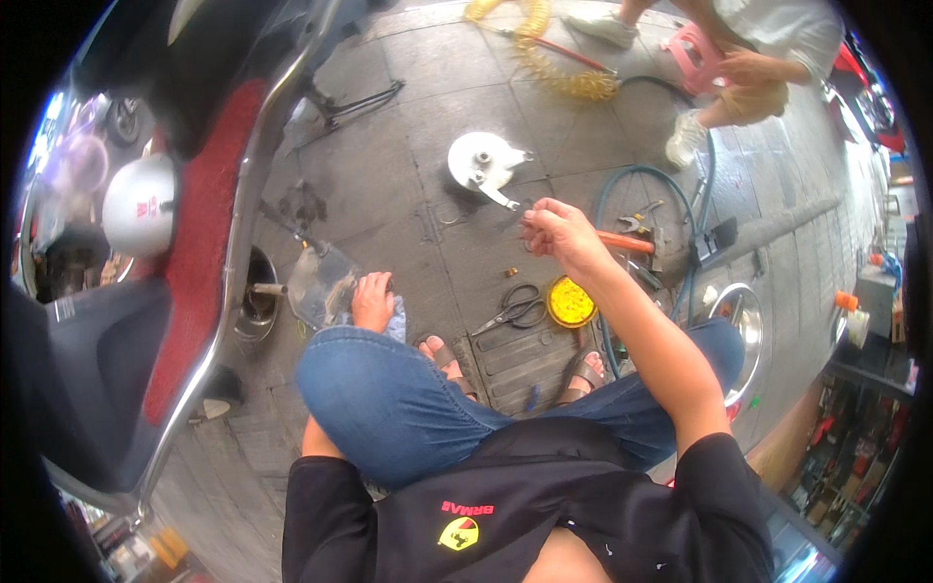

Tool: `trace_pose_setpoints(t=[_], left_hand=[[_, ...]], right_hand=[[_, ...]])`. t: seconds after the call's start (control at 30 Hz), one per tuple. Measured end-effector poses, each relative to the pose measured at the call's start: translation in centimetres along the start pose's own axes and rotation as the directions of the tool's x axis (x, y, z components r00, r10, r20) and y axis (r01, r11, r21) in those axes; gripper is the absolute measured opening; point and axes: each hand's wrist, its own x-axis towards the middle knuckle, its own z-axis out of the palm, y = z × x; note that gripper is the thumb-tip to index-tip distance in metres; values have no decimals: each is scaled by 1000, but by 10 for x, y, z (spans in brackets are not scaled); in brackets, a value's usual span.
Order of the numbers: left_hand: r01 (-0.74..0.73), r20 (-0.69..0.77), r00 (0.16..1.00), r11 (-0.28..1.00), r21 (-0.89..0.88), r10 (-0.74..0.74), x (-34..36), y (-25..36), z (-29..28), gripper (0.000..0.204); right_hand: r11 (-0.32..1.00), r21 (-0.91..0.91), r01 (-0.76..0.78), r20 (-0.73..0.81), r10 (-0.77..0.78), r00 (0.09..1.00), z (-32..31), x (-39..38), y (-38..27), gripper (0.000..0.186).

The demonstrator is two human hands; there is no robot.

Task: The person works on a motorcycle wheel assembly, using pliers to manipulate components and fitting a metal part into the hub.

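Observation:
My right hand point(566, 239) is raised over the floor, its thumb and fingers pinched together. Whatever sits between those fingertips is too small and dark to make out. Just beyond it lies a round white brake plate point(468, 155) with a lever arm pointing toward the hand. By my left knee, my left hand point(372, 303) has its fingers bent over a pale blue cloth point(397, 323), beside a flat grey, dirty panel point(326, 280). Between my hands are black-handled scissors point(523, 309), a small brass-coloured piece point(511, 273) and a tub of yellow grease point(571, 301).
To my right lie an orange-handled hammer point(627, 241), pliers point(637, 218), a dark green hose point(604, 189) and a metal bowl point(748, 325). A scooter point(209, 233) stands at the left, near a steel bowl point(256, 309). A person point(758, 83) sits ahead right, near a yellow coiled hose point(583, 87).

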Motion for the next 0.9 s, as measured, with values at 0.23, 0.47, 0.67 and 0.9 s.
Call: trace_pose_setpoints(t=[0.23,0.47,0.67,0.9], left_hand=[[-3,-145,989,969,-245,-34,30,6,-26,37],[459,354,884,421,-782,-307,70,54,-29,23],[550,390,821,393,-737,-417,10,62,11,18],[780,538,525,120,-614,-659,-60,87,-10,20]], right_hand=[[988,-142,56,-4,-57,998,10,11,15,15],[959,-283,8,-151,-53,987,-29,12,70,16],[971,-229,-60,-181,18,983,-39,20,107,15],[944,-301,-131,-84,111,990,-48,28,133,12]])
